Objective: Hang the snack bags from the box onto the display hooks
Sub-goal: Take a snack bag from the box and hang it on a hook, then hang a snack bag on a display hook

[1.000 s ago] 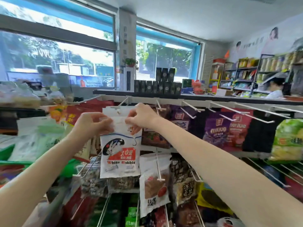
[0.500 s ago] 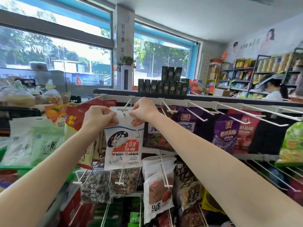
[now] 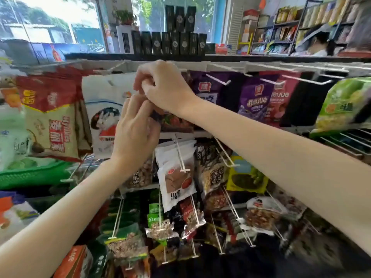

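Note:
A white snack bag [image 3: 104, 109] with a rabbit picture hangs on a top-row display hook [image 3: 114, 67] of the rack. My right hand [image 3: 164, 89] is at the bag's upper right edge, fingers curled and pinching it there. My left hand [image 3: 134, 131] is just below the right hand, its fingers straight and pointing up in front of a dark red bag [image 3: 174, 121]. Both hands hide the white bag's right side.
A red and cream bag [image 3: 50, 117] hangs left of the white one, purple bags [image 3: 253, 103] to the right. Bare white hooks [image 3: 218, 80] jut out along the top row. Lower rows hold several snack bags [image 3: 174, 177]. An orange carton [image 3: 70, 261] sits bottom left.
The white bag went from held in front of the rack to hanging on the top hook. My left hand left its upper left corner and moved right, below the right hand.

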`<state>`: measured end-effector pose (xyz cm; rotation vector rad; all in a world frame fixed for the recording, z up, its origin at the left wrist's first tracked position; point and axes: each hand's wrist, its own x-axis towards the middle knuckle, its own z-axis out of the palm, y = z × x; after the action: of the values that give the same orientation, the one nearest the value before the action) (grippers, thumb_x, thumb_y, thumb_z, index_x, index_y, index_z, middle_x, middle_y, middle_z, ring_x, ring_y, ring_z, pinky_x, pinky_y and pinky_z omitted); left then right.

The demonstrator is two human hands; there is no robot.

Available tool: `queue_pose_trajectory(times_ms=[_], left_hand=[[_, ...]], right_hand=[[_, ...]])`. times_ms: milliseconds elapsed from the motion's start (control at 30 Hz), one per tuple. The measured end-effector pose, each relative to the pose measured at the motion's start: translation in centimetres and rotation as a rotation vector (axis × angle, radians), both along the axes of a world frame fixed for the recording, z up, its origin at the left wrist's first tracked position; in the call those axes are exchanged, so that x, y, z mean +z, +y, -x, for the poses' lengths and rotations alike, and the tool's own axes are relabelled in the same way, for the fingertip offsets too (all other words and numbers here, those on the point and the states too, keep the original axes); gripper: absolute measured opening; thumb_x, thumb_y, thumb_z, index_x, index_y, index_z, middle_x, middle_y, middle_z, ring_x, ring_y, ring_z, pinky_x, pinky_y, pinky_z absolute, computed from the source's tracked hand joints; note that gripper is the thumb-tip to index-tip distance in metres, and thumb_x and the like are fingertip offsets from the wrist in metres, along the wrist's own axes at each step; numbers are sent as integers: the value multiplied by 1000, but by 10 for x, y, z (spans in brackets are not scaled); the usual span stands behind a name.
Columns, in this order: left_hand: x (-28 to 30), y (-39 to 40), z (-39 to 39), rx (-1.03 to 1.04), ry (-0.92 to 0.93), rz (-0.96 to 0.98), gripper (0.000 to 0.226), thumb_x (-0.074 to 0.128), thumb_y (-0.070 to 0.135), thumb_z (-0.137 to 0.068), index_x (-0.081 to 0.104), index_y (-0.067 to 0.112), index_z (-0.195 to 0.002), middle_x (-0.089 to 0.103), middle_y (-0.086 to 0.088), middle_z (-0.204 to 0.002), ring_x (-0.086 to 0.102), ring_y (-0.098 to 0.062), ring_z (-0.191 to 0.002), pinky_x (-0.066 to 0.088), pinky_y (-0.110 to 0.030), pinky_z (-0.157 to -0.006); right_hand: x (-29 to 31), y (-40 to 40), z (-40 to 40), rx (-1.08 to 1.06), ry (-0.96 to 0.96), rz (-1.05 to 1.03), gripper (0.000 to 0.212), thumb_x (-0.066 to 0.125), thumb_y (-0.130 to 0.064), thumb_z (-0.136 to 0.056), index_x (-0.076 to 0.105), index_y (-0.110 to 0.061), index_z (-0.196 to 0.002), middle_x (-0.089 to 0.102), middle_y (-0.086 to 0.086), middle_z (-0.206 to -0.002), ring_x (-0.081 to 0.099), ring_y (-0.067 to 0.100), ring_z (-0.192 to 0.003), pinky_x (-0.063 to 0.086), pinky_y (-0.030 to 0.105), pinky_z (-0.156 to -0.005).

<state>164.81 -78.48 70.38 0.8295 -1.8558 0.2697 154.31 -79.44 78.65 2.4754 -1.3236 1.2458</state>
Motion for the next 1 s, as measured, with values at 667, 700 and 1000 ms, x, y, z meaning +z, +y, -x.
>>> queue_pose_trajectory(times_ms=[667, 700, 1000], left_hand=[[-357, 133, 404, -430, -950, -781, 37, 43, 6, -82, 53, -1, -117, 53, -19, -110, 53, -39, -103, 44, -43, -90], [-382, 143, 414, -439, -988, -882, 39, 47, 5, -84, 50, 1, -122, 51, -18, -115, 49, -38, -110, 41, -46, -94], [-606, 175, 442, -384, -1114, -1142, 36, 52, 6, -84, 52, 2, -120, 52, -18, -117, 49, -38, -111, 39, -46, -97]], right_hand=[[-420, 244, 502, -665, -263, -1435, 30, 36, 3, -93, 56, -6, -73, 61, 13, -73, 55, 6, -33, 44, 16, -33], [-452, 259, 513, -704, -262, -1518, 27, 35, 4, -93, 57, -3, -78, 61, 13, -73, 60, 12, -39, 44, 17, -35], [-703, 312, 519, -682, 34, -1613, 27, 44, -2, -90, 64, -1, -107, 64, 16, -115, 58, 33, -110, 47, 35, -89]])
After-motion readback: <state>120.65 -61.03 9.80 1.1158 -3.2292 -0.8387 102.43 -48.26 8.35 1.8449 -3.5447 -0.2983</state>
